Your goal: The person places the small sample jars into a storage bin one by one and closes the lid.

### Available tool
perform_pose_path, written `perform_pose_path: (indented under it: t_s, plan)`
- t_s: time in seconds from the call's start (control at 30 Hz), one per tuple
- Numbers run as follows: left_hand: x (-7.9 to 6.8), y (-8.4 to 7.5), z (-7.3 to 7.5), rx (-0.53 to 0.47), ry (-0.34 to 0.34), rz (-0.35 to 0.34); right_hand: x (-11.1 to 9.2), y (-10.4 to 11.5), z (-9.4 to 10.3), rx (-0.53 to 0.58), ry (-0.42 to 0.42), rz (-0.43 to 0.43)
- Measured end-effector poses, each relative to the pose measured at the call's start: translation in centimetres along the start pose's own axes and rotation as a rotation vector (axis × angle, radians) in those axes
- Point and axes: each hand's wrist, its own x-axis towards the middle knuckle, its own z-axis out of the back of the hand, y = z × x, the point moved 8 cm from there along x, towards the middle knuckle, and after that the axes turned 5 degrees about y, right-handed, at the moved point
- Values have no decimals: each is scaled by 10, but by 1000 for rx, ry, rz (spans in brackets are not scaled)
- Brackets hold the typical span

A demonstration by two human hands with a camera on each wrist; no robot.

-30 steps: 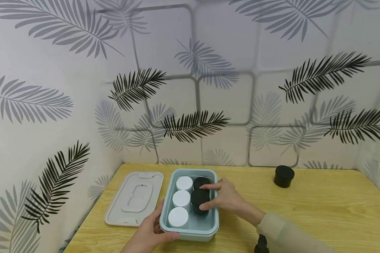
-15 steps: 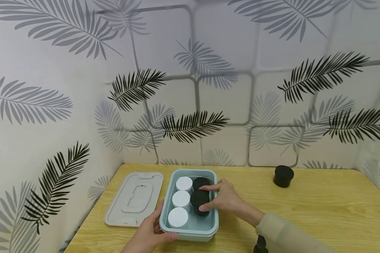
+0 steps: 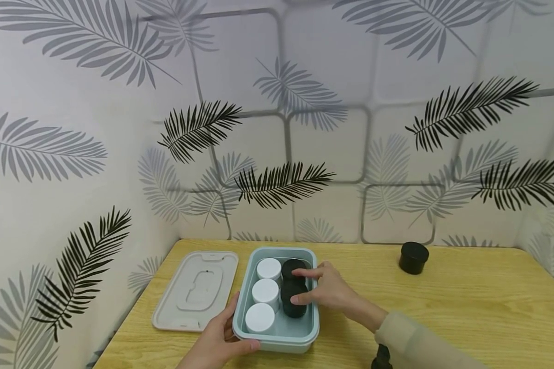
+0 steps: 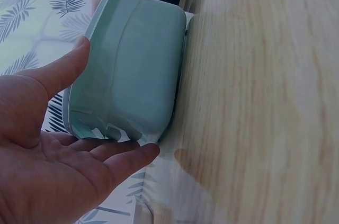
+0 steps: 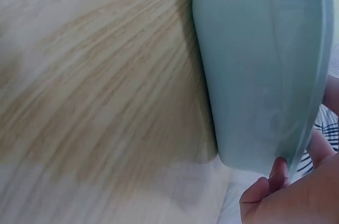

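Left hand (image 3: 217, 343) grips near-left corner of blue box (image 3: 277, 345). Right hand (image 3: 331, 290): thumb, forefinger parted over black jars (image 3: 293, 311) in box, beside white jars (image 3: 260, 318); pinching, cannot tell. Advise light fingertips, box braced.

Box (image 3: 281, 346) smooth plastic, faint sheen on its sides. Lid (image 3: 196, 290) plastic too — matt, with moulded ridges. White jars (image 3: 265, 290) smooth, plastic-looking; black jars (image 3: 290, 309) same, duller. Table (image 3: 443, 307) wood-grained — light satin gloss. Sleeve (image 3: 417, 338) matt cloth. Wall (image 3: 328, 61) smooth, mostly matt.
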Motion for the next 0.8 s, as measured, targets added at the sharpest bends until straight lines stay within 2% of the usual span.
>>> perform_pose_path:
  t_s: [0.1,0.2,0.4,0.47,0.6,0.7,0.8]
  plan:
    - [1,1,0,6,-2,-2,-2,-1,12,16,-30,15]
    - [1,1,0,15,-5,9,-4,-2,32,5,-56,38]
    - [1,2,1,17,-7,21,-15,-15,95,-92,-159,105]
    - [1,3,1,18,-9,22,-20,-24,120,-107,-182,138]
    - [2,3,1,18,-9,27,-30,-50,170,-113,-174,171]
    - [2,3,1,15,-8,25,-36,-74,202,-150,-160,155]
    - [2,3,0,12,-7,22,-42,-96,225,-189,-145,110]
